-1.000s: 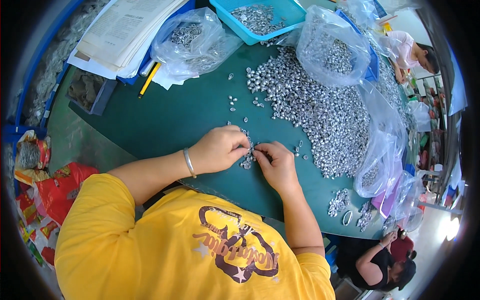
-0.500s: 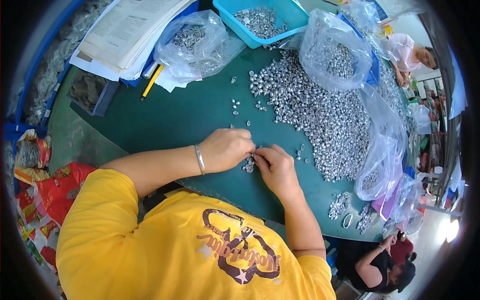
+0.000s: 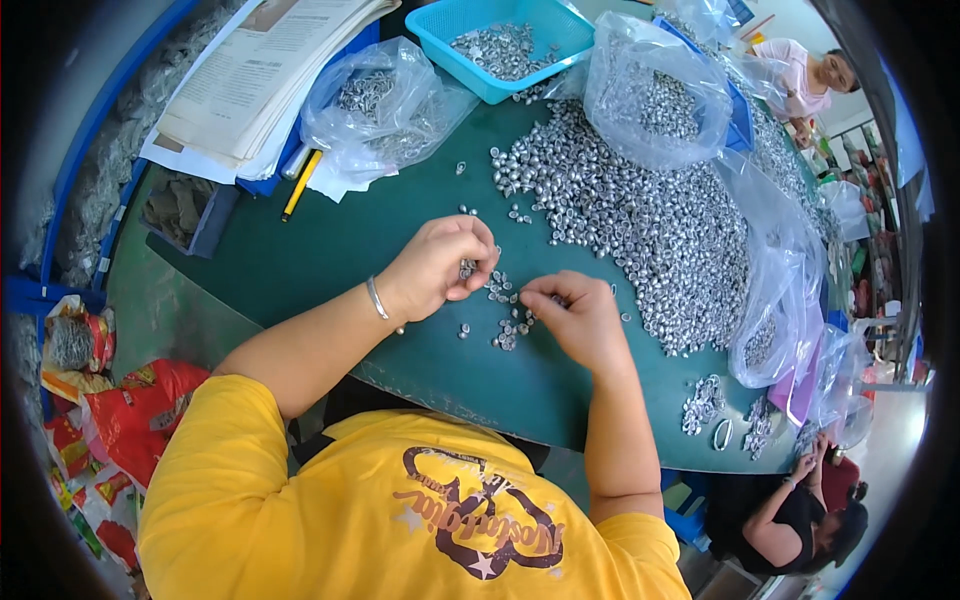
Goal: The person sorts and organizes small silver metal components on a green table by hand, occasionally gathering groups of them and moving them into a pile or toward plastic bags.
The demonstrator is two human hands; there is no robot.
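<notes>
Green counter underneath, and all the action sits near its front edge! Left hand first: fingers curled in narrow toward the thumb, small silvery metal pieces right at the fingertips, though whether one is actually gripped, I cannot tell. Across from it, the right hand has thumb and forefinger drawn close together beside that same loose scatter; a piece may be tucked inside, but the fingers hide it. The two hands stand apart, with the scattered pieces between them and a few more just below. A silver bangle circles the left wrist, and a yellow T-shirt fills the near side.

Beyond the right hand, what a spread: a big heap of rounded silvery pieces, with an open clear plastic bag of them at its far side. Next to that, a turquoise basket holds more, and a knotted-looking clear bag sits to its left. Then comes a yellow pen-shaped tool, beside a stack of printed papers. Over at the right, near the counter's edge, one oval ring lies between two small clusters of metal parts.
</notes>
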